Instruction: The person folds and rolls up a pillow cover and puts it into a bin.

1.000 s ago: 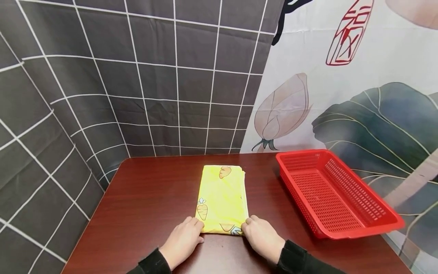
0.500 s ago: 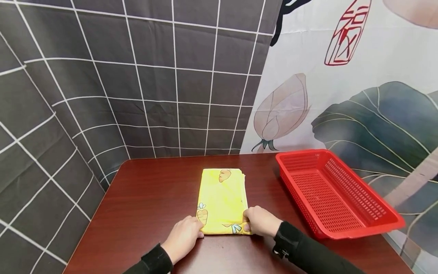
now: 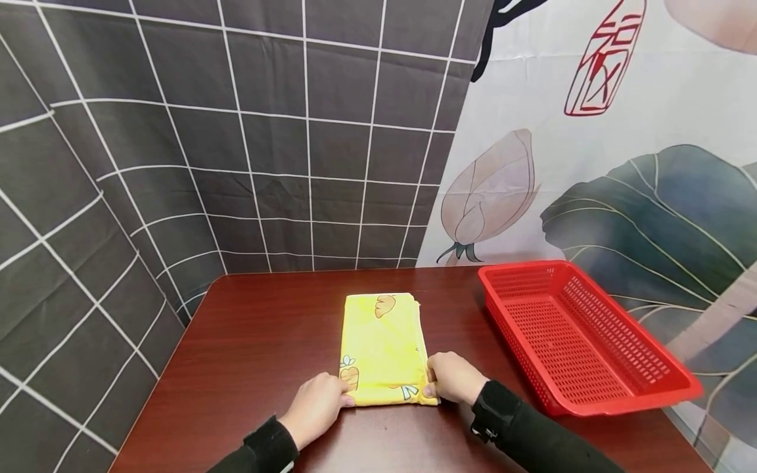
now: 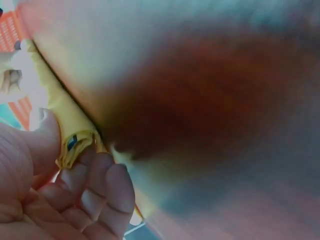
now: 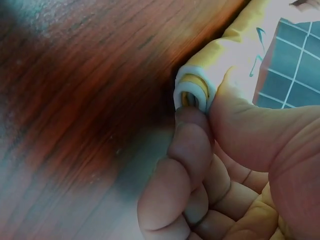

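Observation:
A yellow cloth [image 3: 381, 348] with printed carrots lies folded into a rectangle on the table, its near edge rolled over. My left hand [image 3: 317, 406] pinches the near left corner; in the left wrist view its thumb [image 4: 47, 130] lies against the cloth roll [image 4: 75, 117] with the fingers curled under the end. At the near right corner my right hand [image 3: 454, 378] grips the other end of the roll. The right wrist view shows the layered yellow and white roll end [image 5: 192, 87] between thumb and a fingertip [image 5: 192, 120], which is at its opening.
A red plastic basket [image 3: 591, 341] with slotted walls stands on the table to the right of the cloth. The reddish-brown table [image 3: 266, 341] reaches back to a grey checked curtain [image 3: 266, 151] and a white printed hanging [image 3: 503, 98].
My right hand has shifted slightly right and turned, from resting at the corner to gripping it. The cloth's near edge is rolled over further, partly covering the carrot prints there. The left hand stays at its corner.

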The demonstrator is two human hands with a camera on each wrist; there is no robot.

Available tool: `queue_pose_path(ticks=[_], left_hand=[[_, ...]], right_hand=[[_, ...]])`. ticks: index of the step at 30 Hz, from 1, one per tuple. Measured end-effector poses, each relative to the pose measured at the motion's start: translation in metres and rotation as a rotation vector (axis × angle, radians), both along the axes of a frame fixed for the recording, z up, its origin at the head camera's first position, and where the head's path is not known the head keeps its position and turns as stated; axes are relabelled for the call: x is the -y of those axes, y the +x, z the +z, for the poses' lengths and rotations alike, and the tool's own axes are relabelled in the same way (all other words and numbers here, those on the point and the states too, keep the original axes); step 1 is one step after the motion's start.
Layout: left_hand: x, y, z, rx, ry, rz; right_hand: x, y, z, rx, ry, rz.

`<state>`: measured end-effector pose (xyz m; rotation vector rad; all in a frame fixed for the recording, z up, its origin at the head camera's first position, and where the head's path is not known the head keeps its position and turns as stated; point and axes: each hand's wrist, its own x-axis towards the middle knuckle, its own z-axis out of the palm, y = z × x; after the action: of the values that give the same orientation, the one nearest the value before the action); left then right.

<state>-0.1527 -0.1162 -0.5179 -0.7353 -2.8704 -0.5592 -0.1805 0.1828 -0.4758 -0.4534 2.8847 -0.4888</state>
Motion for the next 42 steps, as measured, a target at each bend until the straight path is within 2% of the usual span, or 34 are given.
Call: queue_pose_path(ticks=[3,4,6,8,10,11,14,15,16,18,21,23,24,27,29,31,34,38,42], left_hand=[[0.006,-0.020,-0.026,0.023,0.001,-0.021],[0.007,-0.026,-0.031,0.056,0.006,-0.022],[0.007,-0.031,-0.024,0.150,0.008,-0.015],[0.005,-0.029,-0.004,0.260,0.027,0.003],[0.004,-0.035,0.001,0.347,0.043,0.001],[0.004,-0.039,-0.001,0.375,0.041,-0.005],[0.005,-0.056,-0.021,0.423,0.032,0.013],[0.004,-0.061,-0.027,0.413,0.008,0.029],[0.002,-0.062,-0.028,0.404,-0.020,0.052],[-0.005,-0.057,-0.015,0.357,-0.092,0.108],[-0.020,-0.040,0.009,0.190,-0.204,0.133],[-0.030,-0.025,0.026,0.049,-0.263,0.105],[-0.034,-0.018,0.030,-0.031,-0.283,0.074],[-0.042,-0.004,0.031,-0.248,-0.350,-0.031],[-0.045,0.003,0.028,-0.328,-0.366,-0.075],[-0.045,0.008,0.025,-0.358,-0.365,-0.095],[-0.043,0.016,0.022,-0.337,-0.349,-0.110],[-0.038,0.022,0.019,-0.289,-0.329,-0.137],[-0.035,0.021,0.017,-0.269,-0.255,-0.136]], right_hand=[[-0.001,0.000,0.000,-0.006,-0.018,0.013],[-0.001,0.000,-0.001,-0.008,-0.024,0.018],[-0.002,0.001,0.000,-0.009,-0.034,0.026],[-0.002,0.000,-0.001,-0.005,-0.042,0.030],[-0.002,0.000,-0.004,-0.003,-0.046,0.033],[-0.001,0.000,-0.004,-0.001,-0.044,0.032],[-0.001,-0.001,-0.007,-0.003,-0.034,0.028],[-0.001,-0.001,-0.007,-0.006,-0.030,0.027],[0.000,-0.001,-0.006,-0.007,-0.024,0.022],[0.000,-0.001,-0.005,-0.010,-0.019,0.016],[0.000,-0.001,-0.004,-0.010,-0.018,0.005],[-0.001,-0.001,-0.005,-0.007,-0.020,0.001],[-0.001,-0.001,-0.005,-0.011,-0.018,0.002],[-0.002,-0.002,-0.006,-0.009,-0.011,-0.004],[-0.002,-0.001,-0.006,-0.013,-0.014,-0.009],[-0.002,0.000,-0.006,-0.031,-0.022,-0.002],[-0.002,0.005,-0.008,-0.114,-0.040,0.067],[0.000,0.016,-0.014,-0.352,-0.020,0.238],[0.003,0.031,-0.019,-0.593,0.124,0.349]])
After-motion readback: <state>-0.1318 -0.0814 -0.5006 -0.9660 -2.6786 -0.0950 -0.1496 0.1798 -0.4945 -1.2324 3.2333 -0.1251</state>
